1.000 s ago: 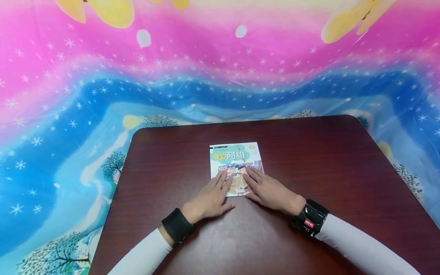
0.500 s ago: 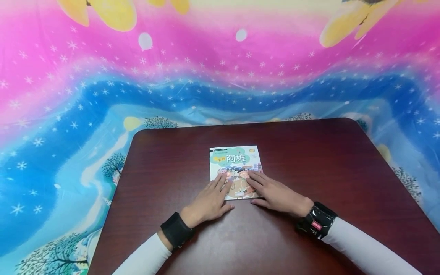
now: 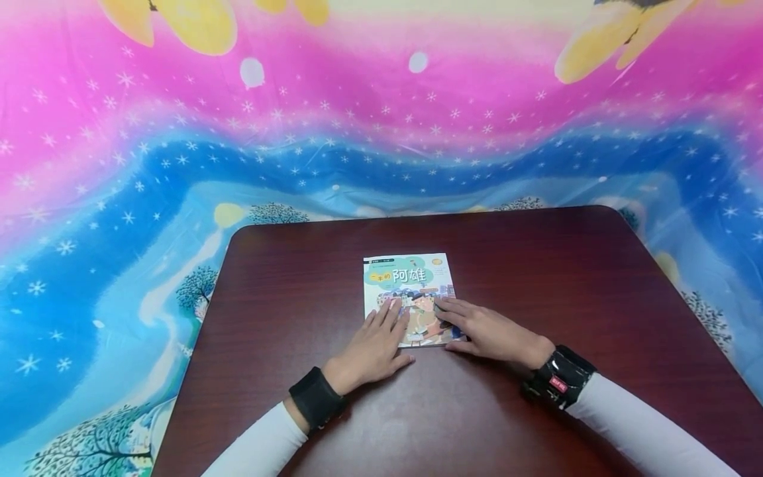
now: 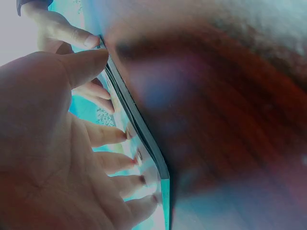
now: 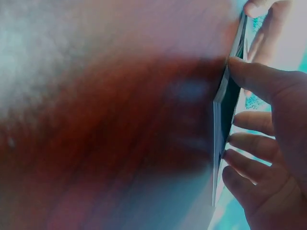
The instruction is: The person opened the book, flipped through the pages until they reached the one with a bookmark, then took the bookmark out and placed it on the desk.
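Observation:
A thin picture book (image 3: 411,268) with a colourful illustrated cover and Chinese title lies closed on the dark red-brown table (image 3: 286,278). My left hand (image 3: 371,350) rests on its lower left part, fingers spread and nearly straight, thumb by the near edge. On the lower right side, the fingers of my right hand (image 3: 497,334) lie over the cover's margin, with its thumb at the near edge. The left wrist view shows the book's edge (image 4: 139,120) alongside the left fingertips. In the right wrist view, the right thumb meets the book's edge (image 5: 216,153) near a corner.
Black bands (image 3: 316,397) circle both wrists, over white sleeves (image 3: 644,424). Behind and beside the table hangs a pink and blue cloth (image 3: 357,119) printed with snowflakes and trees. The table's far edge (image 3: 417,215) lies beyond the book.
My right hand has slid rightward across the cover to its right margin, uncovering more of the picture. The left hand has shifted slightly right. The book stays closed in its place.

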Demonstrator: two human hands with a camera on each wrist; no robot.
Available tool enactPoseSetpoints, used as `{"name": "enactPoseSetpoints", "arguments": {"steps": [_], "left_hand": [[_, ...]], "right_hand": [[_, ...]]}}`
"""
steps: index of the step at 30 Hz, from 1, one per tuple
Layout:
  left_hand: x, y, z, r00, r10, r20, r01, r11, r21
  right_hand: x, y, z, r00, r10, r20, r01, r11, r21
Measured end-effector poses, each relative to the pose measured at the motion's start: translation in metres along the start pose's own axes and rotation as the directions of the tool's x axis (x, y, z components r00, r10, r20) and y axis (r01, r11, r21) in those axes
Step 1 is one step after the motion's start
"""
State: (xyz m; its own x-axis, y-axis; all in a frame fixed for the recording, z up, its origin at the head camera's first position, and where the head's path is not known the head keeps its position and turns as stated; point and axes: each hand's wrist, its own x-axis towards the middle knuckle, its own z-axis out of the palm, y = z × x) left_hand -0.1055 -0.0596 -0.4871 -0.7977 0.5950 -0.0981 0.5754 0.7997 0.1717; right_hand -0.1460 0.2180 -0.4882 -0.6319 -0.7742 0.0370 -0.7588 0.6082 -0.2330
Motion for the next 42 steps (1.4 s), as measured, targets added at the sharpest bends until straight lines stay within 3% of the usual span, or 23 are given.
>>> {"name": "enactPoseSetpoints", "arguments": {"steps": [8, 18, 22, 27, 31, 35, 37, 39, 42], "left_hand": [[0.002, 0.004, -0.002, 1.0, -0.022, -0.017, 0.022, 1.0, -0.023], [0.009, 0.004, 0.003, 0.989, -0.037, -0.146, 0.037, 0.999, -0.006], [0.008, 0.003, 0.004, 0.984, -0.044, -0.171, 0.033, 0.997, -0.067], [0.004, 0.0, 0.004, 0.972, -0.073, -0.223, 0.026, 0.979, -0.204], [0.001, -0.002, 0.002, 0.94, -0.041, -0.338, -0.04, 0.973, -0.229], [-0.003, -0.004, -0.001, 0.872, 0.003, -0.49, -0.113, 0.974, -0.194], [-0.004, -0.004, -0.003, 0.848, -0.007, -0.531, -0.119, 0.972, -0.202], [-0.005, -0.004, -0.005, 0.838, -0.031, -0.544, -0.119, 0.964, -0.238], [-0.008, -0.003, -0.009, 0.843, -0.09, -0.53, -0.097, 0.944, -0.315]], "right_hand": [[0.003, 0.001, -0.009, 1.0, -0.008, -0.016, 0.009, 1.0, 0.016], [0.012, 0.001, -0.015, 0.981, 0.011, -0.193, -0.013, 1.0, -0.007], [0.01, 0.003, -0.016, 0.97, 0.065, -0.234, -0.064, 0.998, 0.009], [0.008, 0.007, -0.015, 0.949, 0.175, -0.262, -0.167, 0.985, 0.055], [0.009, 0.007, -0.01, 0.954, 0.212, -0.213, -0.199, 0.977, 0.083], [0.011, 0.003, -0.004, 0.955, 0.254, -0.152, -0.231, 0.961, 0.153], [0.012, 0.001, -0.001, 0.952, 0.274, -0.14, -0.248, 0.953, 0.176], [0.012, -0.002, 0.002, 0.956, 0.263, -0.132, -0.238, 0.955, 0.176], [0.016, -0.005, 0.006, 0.97, 0.204, -0.133, -0.186, 0.973, 0.135]]}}
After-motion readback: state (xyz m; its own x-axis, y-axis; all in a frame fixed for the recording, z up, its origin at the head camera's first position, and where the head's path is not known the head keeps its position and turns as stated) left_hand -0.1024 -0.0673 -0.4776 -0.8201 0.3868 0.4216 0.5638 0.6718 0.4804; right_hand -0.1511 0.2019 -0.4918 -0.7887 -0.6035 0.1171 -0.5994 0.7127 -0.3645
